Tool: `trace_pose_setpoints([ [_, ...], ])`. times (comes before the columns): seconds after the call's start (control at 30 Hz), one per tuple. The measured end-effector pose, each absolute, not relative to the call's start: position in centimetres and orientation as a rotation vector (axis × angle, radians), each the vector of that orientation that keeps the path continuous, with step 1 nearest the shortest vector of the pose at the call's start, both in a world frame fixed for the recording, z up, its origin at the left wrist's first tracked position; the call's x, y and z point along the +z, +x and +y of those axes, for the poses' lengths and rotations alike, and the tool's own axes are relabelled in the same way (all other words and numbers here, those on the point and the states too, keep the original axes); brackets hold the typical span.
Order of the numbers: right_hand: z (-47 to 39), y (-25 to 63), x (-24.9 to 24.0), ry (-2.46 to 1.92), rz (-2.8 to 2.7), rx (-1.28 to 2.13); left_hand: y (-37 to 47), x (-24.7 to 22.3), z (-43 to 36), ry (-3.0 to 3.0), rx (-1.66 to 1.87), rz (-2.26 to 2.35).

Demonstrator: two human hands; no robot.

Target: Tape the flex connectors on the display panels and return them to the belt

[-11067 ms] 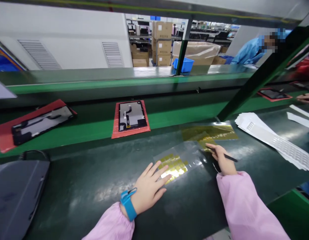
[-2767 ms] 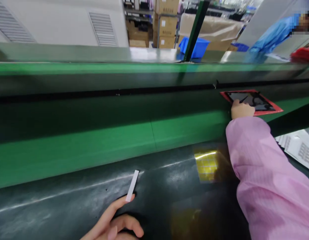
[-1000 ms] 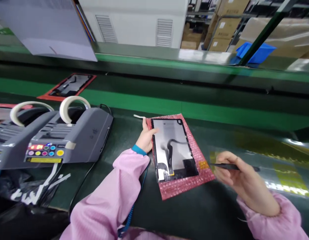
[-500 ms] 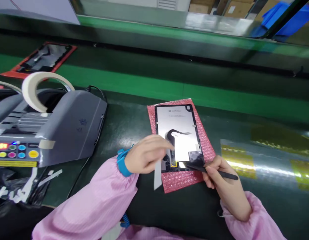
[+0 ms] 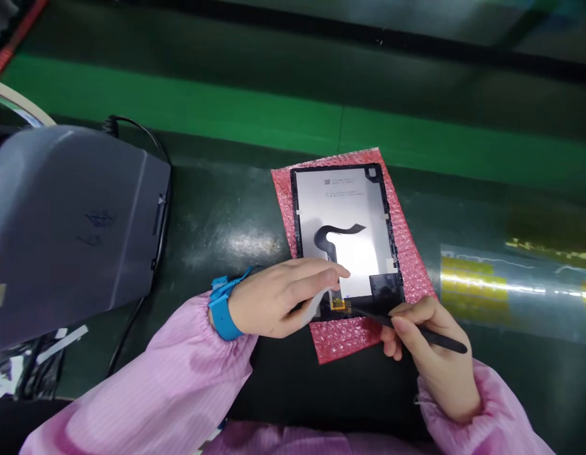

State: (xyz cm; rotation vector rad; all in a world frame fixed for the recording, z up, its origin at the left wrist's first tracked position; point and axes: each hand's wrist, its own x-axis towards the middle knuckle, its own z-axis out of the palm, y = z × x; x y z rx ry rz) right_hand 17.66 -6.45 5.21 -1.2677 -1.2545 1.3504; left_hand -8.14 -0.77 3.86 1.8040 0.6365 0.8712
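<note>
A tablet screen assembly (image 5: pixel 340 202), silvery back up with a black frame, lies on a pink bubble-wrap bag (image 5: pixel 347 341). A black flex cable (image 5: pixel 327 235) curves across its back, ending near a gold-edged connector (image 5: pixel 338 304) at the lower edge. My left hand (image 5: pixel 283 294), wearing a blue wrist strap (image 5: pixel 224 309), rests over the lower left of the screen. Between its thumb and fingers is a pale strip (image 5: pixel 316 306), partly hidden. My right hand (image 5: pixel 428 335) grips black tweezers (image 5: pixel 439 340), their tips close to the connector.
On the left stands a grey tape dispenser (image 5: pixel 84 221) with a black cable (image 5: pixel 163 246) along its side. White tape scraps (image 5: pixel 60 344) lie in front of it. A clear sheet with yellow strips (image 5: pixel 473 287) is stuck to the bench at right.
The view has tilted down and come closer. My left hand has turned flatter over the screen, the pale strip now mostly under it. The tweezer tips have shifted slightly toward the connector.
</note>
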Motion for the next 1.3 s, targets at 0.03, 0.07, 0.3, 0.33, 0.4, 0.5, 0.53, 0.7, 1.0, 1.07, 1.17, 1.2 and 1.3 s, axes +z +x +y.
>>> trace_pose_setpoints([
  [0.03, -6.45, 17.62, 5.19, -1.264, -1.255, 1.360, -8.15, 3.85, -0.79, 1.800, 0.875, 0.639],
  [0.07, -6.46, 17.59, 5.17, -1.261, -1.256, 1.369, -8.15, 3.85, -0.80, 1.806, 0.872, 0.640],
  [0.3, -6.39, 17.69, 5.16, -1.270, -1.269, 1.409, -8.09, 3.96, -0.98, 1.700, 0.805, 0.693],
  [0.33, -6.37, 17.69, 5.19, -1.272, -1.270, 1.410, -8.10, 3.96, -1.02, 1.678, 0.803, 0.698],
  [0.4, -6.34, 17.68, 5.25, -1.271, -1.271, 1.412, -8.09, 3.94, -1.09, 1.647, 0.810, 0.695],
  [0.5, -6.31, 17.65, 5.29, -1.265, -1.276, 1.416, -8.04, 3.94, -1.08, 1.620, 0.836, 0.690],
  [0.53, -6.31, 17.65, 5.29, -1.263, -1.278, 1.419, -8.01, 3.95, -1.05, 1.635, 0.846, 0.688],
  [0.7, -6.36, 17.79, 5.14, -1.269, -1.304, 1.422, -7.87, 4.05, -0.92, 1.810, 0.857, 0.692],
  [1.0, -6.24, 17.81, 5.25, -1.284, -1.336, 1.386, -7.99, 4.21, -1.10, 1.594, 0.856, 0.713],
  [1.07, -6.23, 17.80, 5.27, -1.286, -1.339, 1.387, -8.03, 4.19, -1.12, 1.600, 0.863, 0.707],
  [1.17, -6.26, 17.81, 5.18, -1.290, -1.339, 1.391, -8.10, 3.97, -1.10, 1.797, 0.854, 0.671],
  [1.2, -6.28, 17.82, 5.13, -1.291, -1.339, 1.392, -8.13, 3.86, -1.09, 1.877, 0.860, 0.647],
  [1.3, -6.33, 17.85, 5.07, -1.297, -1.341, 1.397, -8.22, 3.53, -1.12, 2.030, 0.863, 0.604],
])
